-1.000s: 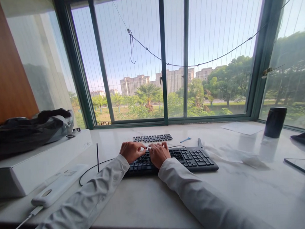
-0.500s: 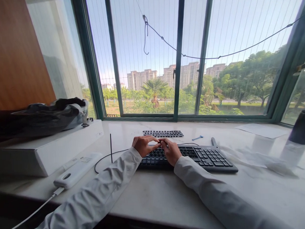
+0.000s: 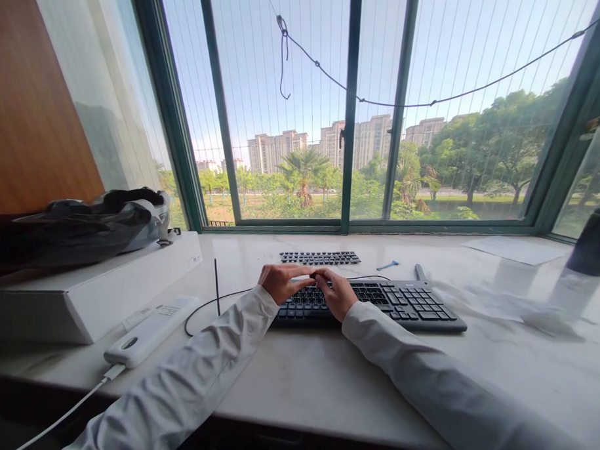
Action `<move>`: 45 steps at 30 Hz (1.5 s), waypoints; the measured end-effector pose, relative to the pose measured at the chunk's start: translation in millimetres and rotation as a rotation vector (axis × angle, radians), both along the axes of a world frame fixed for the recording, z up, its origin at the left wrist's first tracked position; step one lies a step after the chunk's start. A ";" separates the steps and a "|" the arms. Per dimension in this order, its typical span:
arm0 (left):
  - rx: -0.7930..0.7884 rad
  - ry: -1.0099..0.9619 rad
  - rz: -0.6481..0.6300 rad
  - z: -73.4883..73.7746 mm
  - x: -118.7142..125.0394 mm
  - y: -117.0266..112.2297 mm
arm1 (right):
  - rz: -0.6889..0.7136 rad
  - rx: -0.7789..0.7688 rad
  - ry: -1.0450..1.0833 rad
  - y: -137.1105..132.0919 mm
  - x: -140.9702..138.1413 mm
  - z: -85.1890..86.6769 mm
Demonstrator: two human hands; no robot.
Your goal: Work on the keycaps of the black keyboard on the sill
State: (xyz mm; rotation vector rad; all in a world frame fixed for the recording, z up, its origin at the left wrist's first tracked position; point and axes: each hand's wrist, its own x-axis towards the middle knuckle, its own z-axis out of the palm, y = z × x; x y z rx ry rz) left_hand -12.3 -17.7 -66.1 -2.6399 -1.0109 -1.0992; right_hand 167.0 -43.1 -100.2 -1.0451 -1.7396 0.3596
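Note:
A black keyboard lies on the white marble sill in front of me. Both hands hover over its left half with fingertips meeting. My left hand and my right hand pinch a small dark piece between them; it looks like a keycap, though it is too small to be sure. White sleeves cover both arms. A black cable runs left from the keyboard.
Behind the keyboard lie a flat black strip of keys, a small blue tool and a dark pen-like tool. At left stand a white box under a black bag and a white corded device. A dark bottle stands right.
My view swung left and a little closer, so the bottle slid toward the right edge. My fingertips came together above the keys, pinching the small dark piece.

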 end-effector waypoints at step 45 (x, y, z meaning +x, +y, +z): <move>-0.590 0.155 -0.095 22.3 -36.7 26.7 | -0.071 0.125 -0.594 -18.3 -4.9 1.9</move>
